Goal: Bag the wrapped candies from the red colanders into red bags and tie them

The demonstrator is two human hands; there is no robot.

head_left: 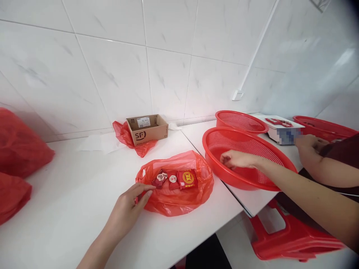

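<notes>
On the white table (81, 186), a red plastic bag (179, 207) lies with its mouth spread open and facing up, near the table's front edge. Inside it, three red snack packets sit in a row: a darker one (160, 179) at the left, a small one (173, 180) in the middle, and a larger one with a yellow disc (187, 179) at the right.

Left hand (129, 204): forearm rises from the bottom edge, slanting forward and to the right. Wrist nearly straight, back of the hand up; index finger extended, thumb below it, the other fingers folded under. Grip: thumb and index finger pinch the bag's left rim, just beside the darker packet.

Right hand (238, 160): forearm enters from the right edge and crosses the front rim of a red mesh basket (232, 179), reaching leftward. The hand is lowered inside, fingers curled downward. Grip: cannot tell whether anything is held, as the fingertips are turned from view.

Surroundings: a cardboard box (153, 133) stands behind the bag, partly on crumpled red plastic (144, 148). A second basket (241, 122) is behind the first. At the right, a co-worker's hand (311, 143) is near a white device (291, 127).
</notes>
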